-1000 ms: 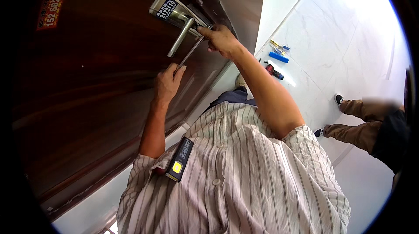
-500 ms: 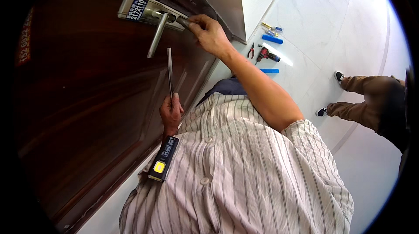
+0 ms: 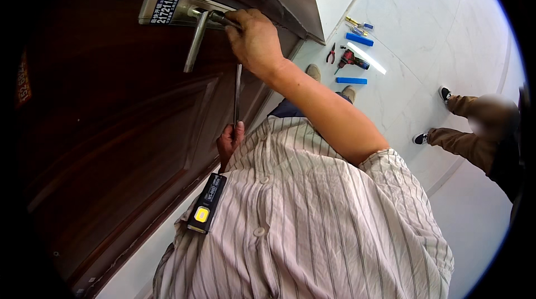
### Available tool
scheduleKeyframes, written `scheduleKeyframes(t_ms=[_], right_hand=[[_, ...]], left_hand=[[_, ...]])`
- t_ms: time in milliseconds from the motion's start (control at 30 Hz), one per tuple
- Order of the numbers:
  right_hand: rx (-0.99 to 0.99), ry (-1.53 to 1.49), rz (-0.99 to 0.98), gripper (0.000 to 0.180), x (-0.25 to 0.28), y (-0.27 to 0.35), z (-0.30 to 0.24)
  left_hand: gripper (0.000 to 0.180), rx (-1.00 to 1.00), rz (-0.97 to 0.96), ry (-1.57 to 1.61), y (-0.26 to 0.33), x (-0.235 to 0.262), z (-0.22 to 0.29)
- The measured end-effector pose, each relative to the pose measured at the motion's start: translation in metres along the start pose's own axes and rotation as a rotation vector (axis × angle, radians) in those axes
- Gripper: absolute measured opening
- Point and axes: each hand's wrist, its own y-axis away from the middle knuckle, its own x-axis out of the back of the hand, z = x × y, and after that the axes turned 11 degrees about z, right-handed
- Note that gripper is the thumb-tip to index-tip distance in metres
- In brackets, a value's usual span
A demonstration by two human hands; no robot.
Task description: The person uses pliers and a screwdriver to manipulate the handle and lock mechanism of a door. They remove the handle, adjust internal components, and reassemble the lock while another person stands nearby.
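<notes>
My right hand (image 3: 255, 39) is closed around the base of the silver lever handle (image 3: 196, 42) on a metal lock plate (image 3: 167, 6), fixed to a dark brown wooden door (image 3: 111, 131). My left hand (image 3: 229, 141) is low against my striped shirt and grips the lower end of a long thin metal rod (image 3: 237, 92) that points up toward the handle. A small black device with a yellow button (image 3: 205, 204) is clipped to my shirt front.
On the white marble floor lie a red and black power drill (image 3: 350, 59), pliers (image 3: 331, 53), two blue bars (image 3: 359, 39) and screwdrivers (image 3: 357, 23). Another person's legs in brown trousers (image 3: 463, 131) stand at the right. My own shoes (image 3: 312, 70) are by the door's edge.
My left hand has dropped from near the handle down to my chest with the rod. My right hand stays at the lever's base; the view has tilted so the lock sits higher left.
</notes>
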Motion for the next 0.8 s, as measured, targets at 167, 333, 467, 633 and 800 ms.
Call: scheduleKeyframes(t_ms=[167, 333, 467, 633, 800], right_hand=[[0.032, 0.098, -0.071, 0.021, -0.001, 0.0, -0.009], [0.047, 0.055, -0.094, 0.018, 0.002, -0.007, -0.006], [0.046, 0.016, -0.066, 0.022, -0.003, -0.005, -0.006], [-0.015, 0.169, -0.242, 0.025, 0.005, -0.022, -0.018], [-0.203, 0.006, -0.231, 0.031, 0.006, -0.028, -0.012]], left_hand=[[0.046, -0.056, 0.009, -0.026, -0.005, -0.003, 0.015], [0.045, -0.025, -0.025, 0.008, -0.007, -0.005, 0.017], [0.043, 0.007, -0.058, 0.003, -0.007, -0.006, 0.018], [0.044, -0.017, -0.052, 0.036, -0.006, -0.011, 0.008], [0.046, -0.026, -0.045, 0.085, -0.007, -0.01, 0.019]])
